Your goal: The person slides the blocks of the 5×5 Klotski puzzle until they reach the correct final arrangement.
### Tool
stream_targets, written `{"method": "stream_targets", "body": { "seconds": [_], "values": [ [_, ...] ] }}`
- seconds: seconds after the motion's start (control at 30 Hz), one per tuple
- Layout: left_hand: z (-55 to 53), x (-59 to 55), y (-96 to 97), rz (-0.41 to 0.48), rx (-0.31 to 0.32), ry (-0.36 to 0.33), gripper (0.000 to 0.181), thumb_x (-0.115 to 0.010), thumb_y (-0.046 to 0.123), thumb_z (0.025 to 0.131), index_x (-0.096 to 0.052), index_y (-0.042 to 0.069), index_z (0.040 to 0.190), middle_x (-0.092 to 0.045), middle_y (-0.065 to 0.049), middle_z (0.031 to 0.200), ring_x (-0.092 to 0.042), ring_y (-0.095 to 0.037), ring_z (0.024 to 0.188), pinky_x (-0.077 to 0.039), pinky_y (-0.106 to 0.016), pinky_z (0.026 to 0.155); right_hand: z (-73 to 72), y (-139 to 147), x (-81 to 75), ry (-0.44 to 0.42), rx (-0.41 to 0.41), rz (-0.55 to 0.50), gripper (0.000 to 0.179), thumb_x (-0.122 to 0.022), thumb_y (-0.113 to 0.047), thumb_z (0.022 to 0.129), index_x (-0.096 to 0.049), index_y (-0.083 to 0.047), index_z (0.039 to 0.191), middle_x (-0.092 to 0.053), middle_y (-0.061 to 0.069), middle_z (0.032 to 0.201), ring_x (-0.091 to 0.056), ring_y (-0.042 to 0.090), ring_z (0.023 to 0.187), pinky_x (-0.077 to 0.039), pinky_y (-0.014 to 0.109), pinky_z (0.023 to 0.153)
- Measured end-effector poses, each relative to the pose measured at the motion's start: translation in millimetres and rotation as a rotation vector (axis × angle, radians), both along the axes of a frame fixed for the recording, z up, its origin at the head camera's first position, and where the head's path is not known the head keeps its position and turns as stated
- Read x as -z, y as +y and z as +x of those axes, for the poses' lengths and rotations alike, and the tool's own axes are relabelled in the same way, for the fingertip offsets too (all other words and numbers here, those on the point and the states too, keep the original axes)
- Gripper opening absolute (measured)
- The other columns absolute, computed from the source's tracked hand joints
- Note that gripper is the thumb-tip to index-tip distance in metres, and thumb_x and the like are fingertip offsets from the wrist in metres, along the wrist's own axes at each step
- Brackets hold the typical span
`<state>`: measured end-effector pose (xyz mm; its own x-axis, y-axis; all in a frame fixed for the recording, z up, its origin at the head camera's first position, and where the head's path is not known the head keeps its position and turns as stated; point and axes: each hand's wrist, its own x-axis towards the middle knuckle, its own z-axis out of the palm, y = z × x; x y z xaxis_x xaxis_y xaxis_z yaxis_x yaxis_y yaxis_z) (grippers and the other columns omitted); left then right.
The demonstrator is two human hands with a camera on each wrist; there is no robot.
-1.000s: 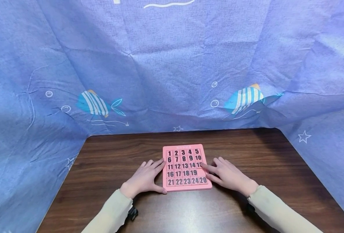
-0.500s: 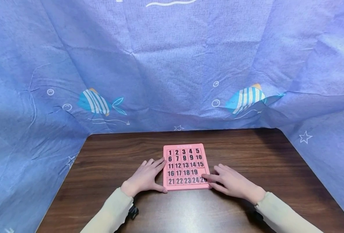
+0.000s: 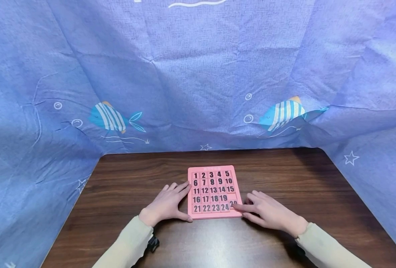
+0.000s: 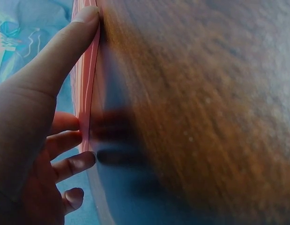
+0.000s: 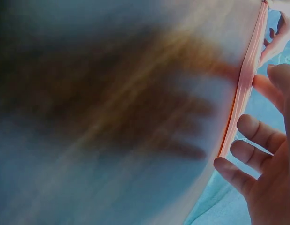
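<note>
A pink sliding number puzzle [image 3: 214,192] lies flat on the table, its black-numbered tiles facing up. My left hand [image 3: 165,207] spreads along its left side: the fingertips touch the left edge and the thumb touches the near left corner. In the left wrist view the thumb [image 4: 65,51] lies straight against the puzzle's side. My right hand [image 3: 269,212] reaches in from the right, its extended index finger on the 20 tile [image 3: 233,203] and partly covering it. That tile sits between the fourth and fifth rows at the right column. The right thumb is by the near right corner.
The dark wood-grain table [image 3: 134,171] has a blue cloth [image 3: 198,74] with printed fish hanging behind it and at both sides. A black strap piece [image 3: 153,243] shows under the left sleeve. Both wrist views are partly blurred.
My right index finger has moved from the 15 tile down to the 20 tile. The 20 tile has slid partway up from the bottom row. My left hand stays in place.
</note>
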<state>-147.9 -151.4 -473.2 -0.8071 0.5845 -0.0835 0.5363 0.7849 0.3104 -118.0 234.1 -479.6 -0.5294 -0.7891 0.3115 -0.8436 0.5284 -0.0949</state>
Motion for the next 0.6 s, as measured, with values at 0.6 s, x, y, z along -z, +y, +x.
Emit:
{"method": "stream_targets", "body": {
  "seconds": [0.6],
  "values": [
    [0.8, -0.6, -0.4, -0.003, 0.009, 0.017, 0.115, -0.084, 0.07, 0.071, -0.044, 0.008, 0.159, -0.041, -0.01, 0.165, -0.047, -0.034, 0.135, -0.036, -0.058, 0.111, -12.6, -4, 1.9, 0.003, 0.048, 0.036, 0.041, -0.072, -0.031, 0.099, -0.07, -0.029, 0.139, -0.036, -0.015, 0.084, -0.03, 0.004, 0.077, -0.033, 0.025, 0.073]
  ]
}}
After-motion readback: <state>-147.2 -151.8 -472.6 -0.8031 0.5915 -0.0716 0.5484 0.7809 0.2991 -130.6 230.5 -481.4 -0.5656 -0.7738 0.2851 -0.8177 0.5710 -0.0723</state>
